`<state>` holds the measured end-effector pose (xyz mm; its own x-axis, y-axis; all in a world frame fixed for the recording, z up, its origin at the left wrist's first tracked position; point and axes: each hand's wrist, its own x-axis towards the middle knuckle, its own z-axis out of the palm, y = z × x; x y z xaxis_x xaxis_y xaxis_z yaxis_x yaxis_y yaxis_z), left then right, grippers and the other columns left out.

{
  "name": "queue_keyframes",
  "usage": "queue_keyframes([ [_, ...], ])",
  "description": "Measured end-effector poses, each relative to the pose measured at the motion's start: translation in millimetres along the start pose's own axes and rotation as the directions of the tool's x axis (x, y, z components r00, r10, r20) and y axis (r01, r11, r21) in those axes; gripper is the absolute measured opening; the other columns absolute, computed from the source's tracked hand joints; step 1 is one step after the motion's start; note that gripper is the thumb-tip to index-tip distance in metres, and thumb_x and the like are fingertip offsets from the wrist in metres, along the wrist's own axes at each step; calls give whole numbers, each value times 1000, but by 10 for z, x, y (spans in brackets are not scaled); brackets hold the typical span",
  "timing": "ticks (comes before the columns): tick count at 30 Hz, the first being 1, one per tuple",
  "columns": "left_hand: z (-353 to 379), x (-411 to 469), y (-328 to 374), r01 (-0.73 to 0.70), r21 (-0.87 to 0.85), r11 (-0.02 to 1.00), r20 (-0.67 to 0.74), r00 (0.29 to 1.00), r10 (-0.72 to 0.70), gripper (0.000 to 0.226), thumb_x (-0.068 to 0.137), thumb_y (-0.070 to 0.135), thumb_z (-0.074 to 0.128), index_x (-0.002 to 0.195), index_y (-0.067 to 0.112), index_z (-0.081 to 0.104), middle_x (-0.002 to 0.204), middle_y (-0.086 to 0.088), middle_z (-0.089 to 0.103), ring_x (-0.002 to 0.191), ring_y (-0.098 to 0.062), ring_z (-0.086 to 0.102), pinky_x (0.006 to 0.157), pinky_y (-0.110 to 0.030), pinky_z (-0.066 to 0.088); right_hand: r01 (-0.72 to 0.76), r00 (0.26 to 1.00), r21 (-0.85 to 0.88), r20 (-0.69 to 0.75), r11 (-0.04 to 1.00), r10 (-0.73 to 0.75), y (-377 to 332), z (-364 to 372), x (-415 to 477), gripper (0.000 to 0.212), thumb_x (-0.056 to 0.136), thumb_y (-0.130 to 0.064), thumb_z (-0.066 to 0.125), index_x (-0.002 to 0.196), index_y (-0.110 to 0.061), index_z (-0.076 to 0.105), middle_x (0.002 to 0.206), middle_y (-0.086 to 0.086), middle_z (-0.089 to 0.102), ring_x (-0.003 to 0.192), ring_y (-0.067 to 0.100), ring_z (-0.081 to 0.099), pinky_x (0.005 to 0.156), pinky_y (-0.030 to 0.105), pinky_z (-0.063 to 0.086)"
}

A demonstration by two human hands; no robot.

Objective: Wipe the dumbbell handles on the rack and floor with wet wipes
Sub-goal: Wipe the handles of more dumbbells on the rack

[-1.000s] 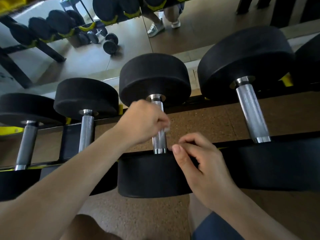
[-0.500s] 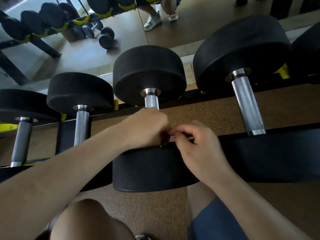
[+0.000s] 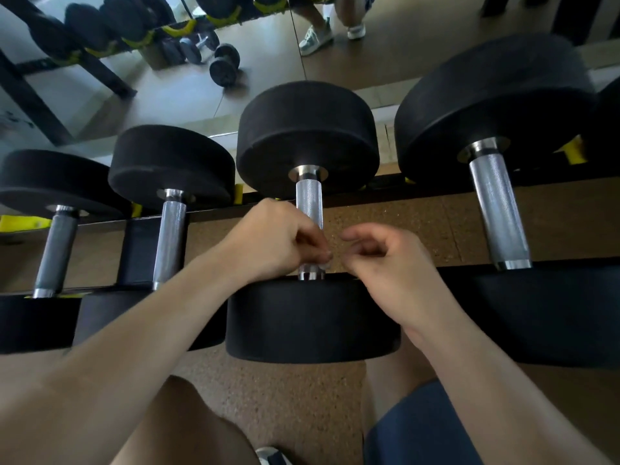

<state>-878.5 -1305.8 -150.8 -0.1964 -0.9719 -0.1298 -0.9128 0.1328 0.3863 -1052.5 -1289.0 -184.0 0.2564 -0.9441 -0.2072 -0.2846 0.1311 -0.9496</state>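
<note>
my left hand [image 3: 275,243] is curled round the near end of the handle [image 3: 309,203] of the dumbbell [image 3: 308,135] on the rack [image 3: 137,250], pressing a scrap of white wet wipe [image 3: 324,265] to it, while my right hand [image 3: 392,263] hovers just beside, fingers loosely bent and holding nothing.

wipe [image 3: 324,263] mostly hid under L hand [image 3: 275,239] | R-most dumbbell [image 3: 609,135] cropped

Mirror wall [image 3: 255,45], speckled brown floor [image 3: 285,397].
</note>
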Motion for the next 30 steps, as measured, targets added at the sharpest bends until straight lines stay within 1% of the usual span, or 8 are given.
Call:
queue_keyframes([
  [5,-79,-100,-88,43,-127,991,-19,999,-46,17,78,15,78,87,29,76,69,7,70,65,0,64,68,-16,51,127,977,-323,204,938,-62,-298,-15,255,43,74,-33,80,112,-30,60,105,-9,61,95,10,58,77,29,48],
  [8,-162,-197,-129,34,-170,985,5,999,-33,22,82,7,72,94,26,73,78,4,71,72,-4,65,68,-16,50,273,951,-441,260,855,-169,-435,90,428,27,71,-32,83,90,-28,64,94,-6,64,88,12,61,69,26,47],
  [12,-162,-402,-261,62,-373,926,65,997,-41,30,91,6,62,106,30,73,89,9,74,88,0,67,77,-11,49,409,903,-597,373,690,-212,-473,137,498,20,69,-38,83,76,-27,67,81,-11,58,76,8,57,63,23,44],
  [15,-80,-592,-399,116,-546,830,-26,987,-156,32,93,8,59,102,37,71,89,11,74,87,-2,67,76,-13,48,525,847,-694,479,492,-229,-449,56,556,23,75,-31,79,64,-27,59,75,-10,56,74,11,56,59,24,41],
  [19,-84,-771,-408,207,-336,919,-89,964,-250,15,90,43,55,96,44,69,83,30,67,87,16,58,69,-5,45,660,751,-624,564,418,-344,-348,59,582,17,75,-9,72,85,-22,66,86,-13,58,79,8,54,70,31,49],
  [23,-135,-973,-365,122,-282,952,-101,983,-155,47,77,81,37,93,44,62,82,17,63,78,0,58,67,-23,50,760,648,-520,654,390,-392,-317,55,619,26,70,-3,79,86,-24,77,83,-18,57,79,-4,51,74,16,47],
  [26,-86,-1064,-333,119,-260,958,-104,983,-151,54,59,90,41,86,44,50,80,16,52,75,-1,50,63,-19,43,798,594,-471,720,376,-358,-403,88,680,16,74,-10,78,86,-20,79,81,-18,56,80,-5,50,73,3,37],
  [30,-37,-1065,-303,155,-359,920,-141,966,-218,52,58,82,56,80,37,44,69,10,50,67,-1,47,62,-16,40,860,509,-470,763,200,-399,-414,346,704,13,82,-26,68,81,-16,76,80,-5,56,69,6,49,58,21,35],
])
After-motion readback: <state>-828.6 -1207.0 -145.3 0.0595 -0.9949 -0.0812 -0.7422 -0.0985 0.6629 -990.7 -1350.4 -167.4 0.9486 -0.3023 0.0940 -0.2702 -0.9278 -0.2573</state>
